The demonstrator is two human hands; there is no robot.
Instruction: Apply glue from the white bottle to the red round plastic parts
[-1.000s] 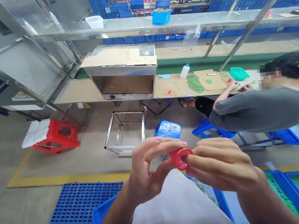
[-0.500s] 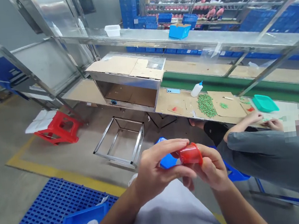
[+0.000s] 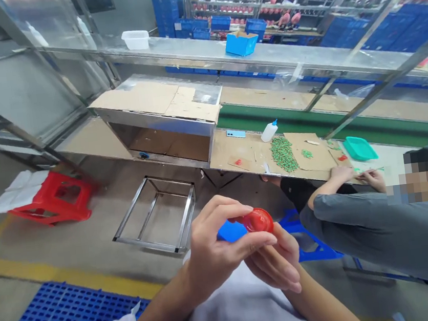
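Observation:
Above my lap, a small red plastic cup (image 3: 258, 221) is pinched between the thumb and fingers of my left hand (image 3: 218, 245). Its round rim faces up and to the right, and glossy red shows inside; I cannot tell whether that is contents. My right hand (image 3: 275, 261) lies just below and behind the cup with its fingers stretched out. Those fingers are close to the cup's lower side, and contact is partly hidden by my left thumb.
On the right a co-worker in a grey shirt (image 3: 377, 234) works at the cardboard-covered bench. A pile of small green pieces (image 3: 283, 153), a white squeeze bottle (image 3: 269, 132) and a green tray (image 3: 360, 148) stand there. A metal frame (image 3: 158, 213) and a red stool (image 3: 54, 197) are on the floor.
The cup has turned from lying sideways to showing its round end. My right hand has let go of its rim and dropped lower. The view has shifted right.

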